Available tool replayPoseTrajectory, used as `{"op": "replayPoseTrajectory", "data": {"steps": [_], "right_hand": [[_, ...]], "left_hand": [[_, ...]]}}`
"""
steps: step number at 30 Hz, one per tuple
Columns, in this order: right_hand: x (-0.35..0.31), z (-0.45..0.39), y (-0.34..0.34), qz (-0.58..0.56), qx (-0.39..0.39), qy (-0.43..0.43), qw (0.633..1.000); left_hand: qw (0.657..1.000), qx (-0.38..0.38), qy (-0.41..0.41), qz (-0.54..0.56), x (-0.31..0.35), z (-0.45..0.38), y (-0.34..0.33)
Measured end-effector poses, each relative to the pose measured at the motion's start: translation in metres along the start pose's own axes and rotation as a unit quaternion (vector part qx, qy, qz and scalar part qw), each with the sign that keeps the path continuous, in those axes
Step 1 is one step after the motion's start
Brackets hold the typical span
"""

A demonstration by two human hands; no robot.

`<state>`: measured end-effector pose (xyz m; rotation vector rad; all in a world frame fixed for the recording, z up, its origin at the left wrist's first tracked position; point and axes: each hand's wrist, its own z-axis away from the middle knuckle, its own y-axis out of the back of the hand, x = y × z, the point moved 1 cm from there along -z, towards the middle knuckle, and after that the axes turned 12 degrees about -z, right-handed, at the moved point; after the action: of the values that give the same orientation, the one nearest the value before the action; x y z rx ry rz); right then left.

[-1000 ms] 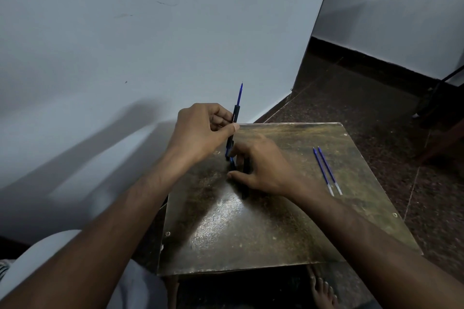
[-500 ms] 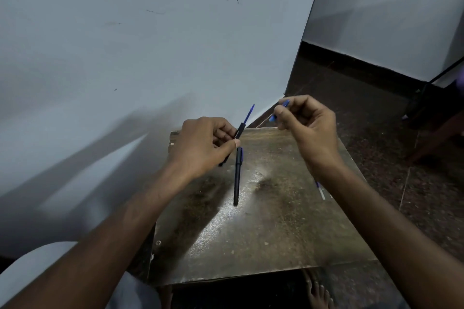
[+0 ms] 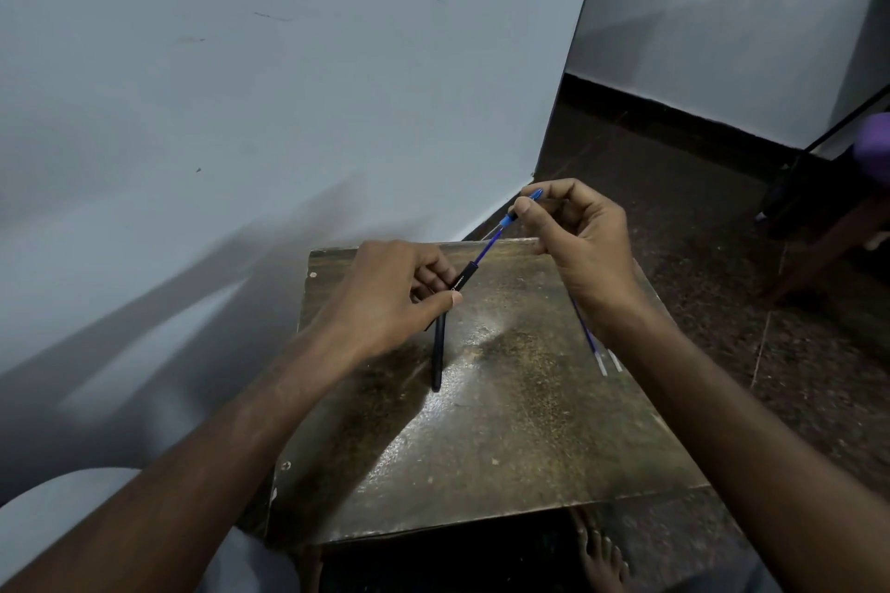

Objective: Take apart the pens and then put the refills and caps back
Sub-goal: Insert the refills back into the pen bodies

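Observation:
My left hand point(image 3: 395, 299) grips a black pen barrel point(image 3: 463, 278) tilted up to the right above the small worn table point(image 3: 505, 438). A thin blue refill point(image 3: 485, 251) sticks out of the barrel's top. My right hand point(image 3: 590, 250) pinches a small blue tip piece point(image 3: 511, 219) at the refill's upper end. A second black pen point(image 3: 437, 354) lies on the table just below my left hand. Two loose blue refills point(image 3: 604, 359) lie at the table's right side, mostly hidden by my right wrist.
A pale wall point(image 3: 289, 111) rises right behind the table's far and left edges. Dark floor point(image 3: 698, 207) spreads to the right, with dark furniture legs point(image 3: 818, 226) at the far right. A bare foot point(image 3: 602, 559) shows under the table's near edge.
My right hand lifted off the table with the small blue piece and brought it to the refill's upper end. The left hand tilted the barrel to the right.

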<state>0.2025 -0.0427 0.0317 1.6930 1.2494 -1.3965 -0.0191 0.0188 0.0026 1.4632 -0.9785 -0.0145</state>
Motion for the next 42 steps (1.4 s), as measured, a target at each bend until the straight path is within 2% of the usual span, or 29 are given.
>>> {"op": "replayPoseTrajectory", "data": {"steps": [11, 16, 22, 27, 29, 32, 36, 40, 42], "right_hand": [[0.008, -0.002, 0.002, 0.025, -0.042, -0.018, 0.999], [0.018, 0.003, -0.007, 0.057, -0.103, -0.032, 0.993], [0.026, 0.002, -0.008, 0.026, -0.113, -0.056, 0.992], [0.028, 0.0, -0.011, 0.03, -0.086, -0.088, 0.992], [0.026, -0.001, -0.006, 0.007, -0.095, -0.116, 0.989], [0.026, 0.001, -0.004, 0.027, -0.113, -0.112, 0.987], [0.028, 0.004, -0.008, 0.026, -0.085, -0.145, 0.985], [0.03, 0.011, -0.013, 0.026, -0.16, -0.188, 0.969], [0.03, 0.013, -0.016, 0.016, -0.17, -0.184, 0.968]], "left_hand": [[1.0, -0.001, 0.005, -0.005, 0.001, 0.0, 0.002], [1.0, 0.009, 0.001, -0.003, 0.007, 0.003, 0.004], [1.0, 0.018, 0.01, -0.012, 0.009, 0.005, 0.001], [1.0, 0.013, 0.015, -0.002, 0.007, 0.004, -0.001], [1.0, 0.015, 0.02, 0.005, 0.008, 0.001, -0.001], [1.0, 0.01, 0.02, 0.009, 0.008, 0.002, 0.0], [0.999, 0.014, 0.028, 0.016, 0.01, 0.003, 0.0], [0.995, 0.046, 0.064, 0.056, 0.011, 0.002, 0.0], [0.994, 0.049, 0.074, 0.065, 0.011, 0.002, 0.0]]}}
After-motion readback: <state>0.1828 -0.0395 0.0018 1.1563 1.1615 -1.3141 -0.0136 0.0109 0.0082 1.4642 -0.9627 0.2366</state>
